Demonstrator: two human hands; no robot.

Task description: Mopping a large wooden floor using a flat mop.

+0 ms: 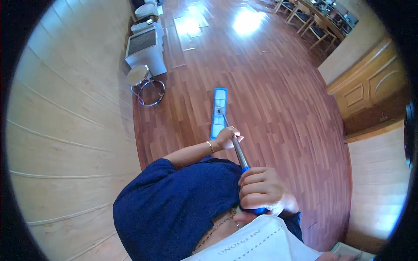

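A flat mop (220,96) with a long blue-edged head and pale pads stands out ahead of me on the wood floor. From its middle joint a metal pole (240,155) slants up toward my body. My left hand (226,138), a bracelet at its wrist, is closed around the pole partway down. Higher up, the fingers of my right hand (262,188) wrap round the pole's blue grip (246,168). The grip's end shows just below that hand. A white sheet-like thing (257,243) with grey print covers the bottom of the view, close to my right wrist.
A round stool (138,75) with chrome legs stands by the pale left wall (65,130). Beyond it is a white cabinet (146,45). Flat panels (185,37) lie on the floor ahead. Chairs (320,32) and a long table are far right, before a wooden door (370,91).
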